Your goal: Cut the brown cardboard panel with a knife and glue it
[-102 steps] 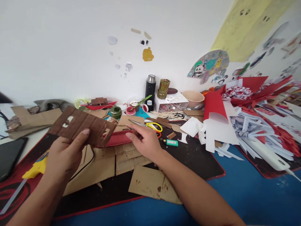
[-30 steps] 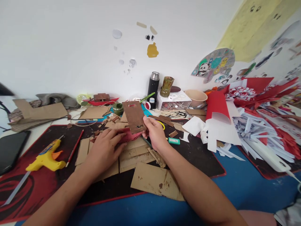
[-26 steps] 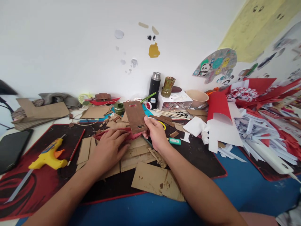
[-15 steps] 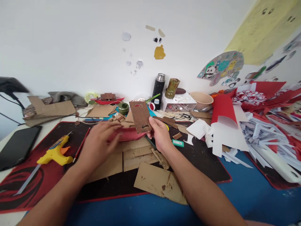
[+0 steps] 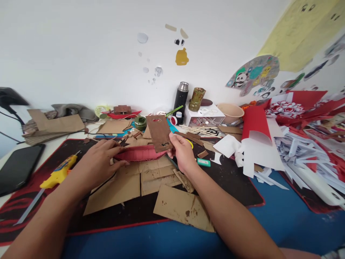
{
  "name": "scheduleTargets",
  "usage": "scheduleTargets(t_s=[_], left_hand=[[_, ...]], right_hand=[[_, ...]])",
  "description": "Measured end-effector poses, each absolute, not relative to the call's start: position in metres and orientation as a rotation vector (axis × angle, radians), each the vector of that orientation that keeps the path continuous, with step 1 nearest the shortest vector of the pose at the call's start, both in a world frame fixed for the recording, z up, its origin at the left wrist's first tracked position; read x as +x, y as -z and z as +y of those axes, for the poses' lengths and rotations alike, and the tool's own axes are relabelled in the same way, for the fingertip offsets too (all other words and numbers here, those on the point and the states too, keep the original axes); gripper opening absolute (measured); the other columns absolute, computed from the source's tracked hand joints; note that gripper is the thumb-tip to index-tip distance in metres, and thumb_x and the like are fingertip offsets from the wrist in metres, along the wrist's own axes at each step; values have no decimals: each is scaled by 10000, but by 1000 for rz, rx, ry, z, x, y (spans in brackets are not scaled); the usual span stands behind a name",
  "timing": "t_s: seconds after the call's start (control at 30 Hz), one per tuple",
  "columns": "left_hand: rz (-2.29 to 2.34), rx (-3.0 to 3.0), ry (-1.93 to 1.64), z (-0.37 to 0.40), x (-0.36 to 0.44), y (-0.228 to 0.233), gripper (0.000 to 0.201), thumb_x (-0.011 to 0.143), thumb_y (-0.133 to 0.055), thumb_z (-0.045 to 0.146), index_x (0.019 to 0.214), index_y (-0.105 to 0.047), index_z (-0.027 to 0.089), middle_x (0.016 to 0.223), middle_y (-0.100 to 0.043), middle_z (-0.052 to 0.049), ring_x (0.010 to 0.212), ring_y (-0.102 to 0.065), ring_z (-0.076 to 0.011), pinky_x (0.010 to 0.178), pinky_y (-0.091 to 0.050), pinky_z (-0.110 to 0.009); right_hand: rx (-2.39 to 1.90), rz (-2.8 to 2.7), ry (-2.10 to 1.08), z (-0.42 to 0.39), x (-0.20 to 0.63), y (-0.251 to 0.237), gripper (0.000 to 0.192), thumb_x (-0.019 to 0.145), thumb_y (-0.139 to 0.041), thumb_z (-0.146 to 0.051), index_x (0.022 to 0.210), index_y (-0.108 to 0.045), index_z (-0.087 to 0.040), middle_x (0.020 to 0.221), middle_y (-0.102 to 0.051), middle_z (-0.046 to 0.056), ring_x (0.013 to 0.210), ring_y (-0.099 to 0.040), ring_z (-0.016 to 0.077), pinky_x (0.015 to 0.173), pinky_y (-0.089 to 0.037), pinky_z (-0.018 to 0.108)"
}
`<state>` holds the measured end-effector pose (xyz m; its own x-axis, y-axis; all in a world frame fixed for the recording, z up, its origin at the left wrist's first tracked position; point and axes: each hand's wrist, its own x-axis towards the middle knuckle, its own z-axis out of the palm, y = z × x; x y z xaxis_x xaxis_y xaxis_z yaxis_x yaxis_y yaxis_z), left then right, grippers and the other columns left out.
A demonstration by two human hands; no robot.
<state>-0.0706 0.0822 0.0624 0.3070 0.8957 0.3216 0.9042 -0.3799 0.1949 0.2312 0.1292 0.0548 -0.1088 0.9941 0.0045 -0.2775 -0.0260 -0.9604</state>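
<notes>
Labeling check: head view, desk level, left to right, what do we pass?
Black tablet → yellow glue gun → left hand → brown cardboard panel → right hand → teal lighter → red paper roll

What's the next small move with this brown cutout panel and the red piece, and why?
Probably lower the brown panel onto the red corrugated piece. The right hand holds the panel upright just above its right end, while the left hand pinches its left end, steadying it.
</notes>
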Motion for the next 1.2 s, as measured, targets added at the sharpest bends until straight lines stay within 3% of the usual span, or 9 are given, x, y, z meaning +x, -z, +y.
scheduleTargets(t_s=[0.4, 0.67, 0.8, 1.2], left_hand=[[-1814, -2529, 485, 83, -71, -52, 483, 1059, -505, 590, 1139, -830, 241, 1261, -757, -171, 1226, -695, -378, 1139, -554, -587], [-1851, -2517, 528, 78, -66, -53, 531, 1049, -560, 595, 1331, -743, 184, 1469, -707, -189, 1411, -629, -374, 1251, -488, -561], [-1860, -2522, 519, 77, -65, -52, 534, 1028, -591, 574, 1341, -734, 166, 1435, -738, -193, 1396, -652, -372, 1237, -507, -555], [-1873, -2572, 596, 70, -69, -51, 469, 1016, -626, 593, 1314, -770, 261, 1383, -791, -126, 1333, -718, -358, 1174, -584, -562]], right_hand=[[-942, -1119, -1439, 127, 231, -56, 605, 840, -822, -807, 738, -606, -251, 558, -565, -52, 444, -483, 107, 437, -337, 252], [-956, -1116, -1443, 127, 231, -57, 635, 822, -840, -824, 731, -575, -254, 538, -526, -68, 433, -475, 104, 420, -327, 240], [-953, -1085, -1457, 126, 231, -57, 636, 821, -839, -835, 753, -612, -245, 557, -564, -52, 412, -477, 103, 393, -306, 244], [-1031, -1057, -1459, 121, 232, -61, 611, 854, -831, -812, 740, -640, -243, 576, -542, -44, 424, -467, 107, 399, -330, 260]])
